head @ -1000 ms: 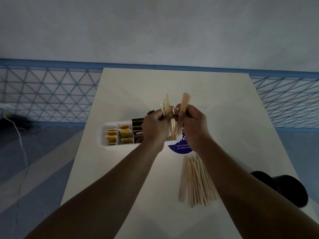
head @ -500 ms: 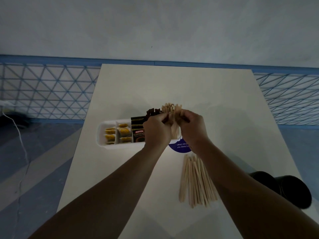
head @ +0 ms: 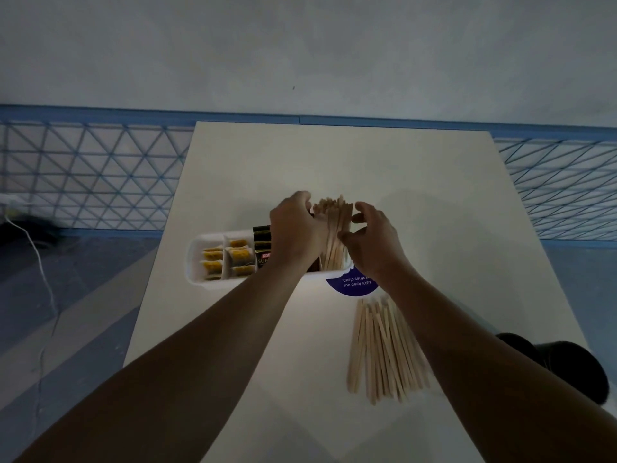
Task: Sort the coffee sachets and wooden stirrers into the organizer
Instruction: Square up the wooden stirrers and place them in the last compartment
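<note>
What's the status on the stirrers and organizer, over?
Left hand against upright stirrers, grip unclear; right hand open beside them. Bundle stands in organizer's right-end compartment. On table, loose stirrers lie; nothing in the way.

A purple round sticker [head: 350,285] lies on the white table [head: 334,168], a blue lattice railing [head: 93,175] beyond it.

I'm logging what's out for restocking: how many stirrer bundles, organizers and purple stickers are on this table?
Stirrer bundles: 2 (standing bundle in the organizer, loose pile on the table)
Organizers: 1
purple sticker: 1
Total: 4
</note>
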`<control>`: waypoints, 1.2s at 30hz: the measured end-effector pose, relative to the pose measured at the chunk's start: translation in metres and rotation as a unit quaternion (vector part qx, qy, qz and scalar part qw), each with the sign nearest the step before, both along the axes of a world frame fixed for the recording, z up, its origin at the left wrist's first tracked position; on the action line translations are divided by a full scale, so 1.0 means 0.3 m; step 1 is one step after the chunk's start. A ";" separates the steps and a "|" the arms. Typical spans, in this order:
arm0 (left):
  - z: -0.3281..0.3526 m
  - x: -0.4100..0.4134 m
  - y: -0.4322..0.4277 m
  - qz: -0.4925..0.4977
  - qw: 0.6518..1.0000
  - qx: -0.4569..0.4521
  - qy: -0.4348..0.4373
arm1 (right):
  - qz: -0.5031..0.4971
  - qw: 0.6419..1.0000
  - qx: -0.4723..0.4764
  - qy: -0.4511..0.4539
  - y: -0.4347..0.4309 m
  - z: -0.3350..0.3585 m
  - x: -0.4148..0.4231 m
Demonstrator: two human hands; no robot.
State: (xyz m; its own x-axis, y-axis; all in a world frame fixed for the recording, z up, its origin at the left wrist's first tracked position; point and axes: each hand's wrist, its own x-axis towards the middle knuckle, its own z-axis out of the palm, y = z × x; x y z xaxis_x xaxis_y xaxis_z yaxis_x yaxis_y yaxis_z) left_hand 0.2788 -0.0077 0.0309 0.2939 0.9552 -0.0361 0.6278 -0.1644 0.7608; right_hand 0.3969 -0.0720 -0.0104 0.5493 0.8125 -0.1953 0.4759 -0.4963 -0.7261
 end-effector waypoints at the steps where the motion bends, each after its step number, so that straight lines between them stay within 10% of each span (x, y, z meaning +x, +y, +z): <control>1: 0.001 0.002 0.013 -0.012 1.000 -0.014 0.016 | 0.007 1.000 -0.013 0.001 0.004 -0.006 0.001; 36: 0.004 0.016 0.042 -0.081 0.997 0.011 -0.001 | 0.079 0.995 -0.049 -0.034 -0.025 -0.027 0.001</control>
State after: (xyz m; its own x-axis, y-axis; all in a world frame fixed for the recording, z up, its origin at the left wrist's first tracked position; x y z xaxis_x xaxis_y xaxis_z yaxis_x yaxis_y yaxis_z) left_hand 0.2837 0.0049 0.0320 0.4451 0.8954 -0.0142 0.5894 -0.2810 0.7574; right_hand 0.3973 -0.0794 -0.0186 0.4304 0.8689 -0.2443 0.5998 -0.4776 -0.6420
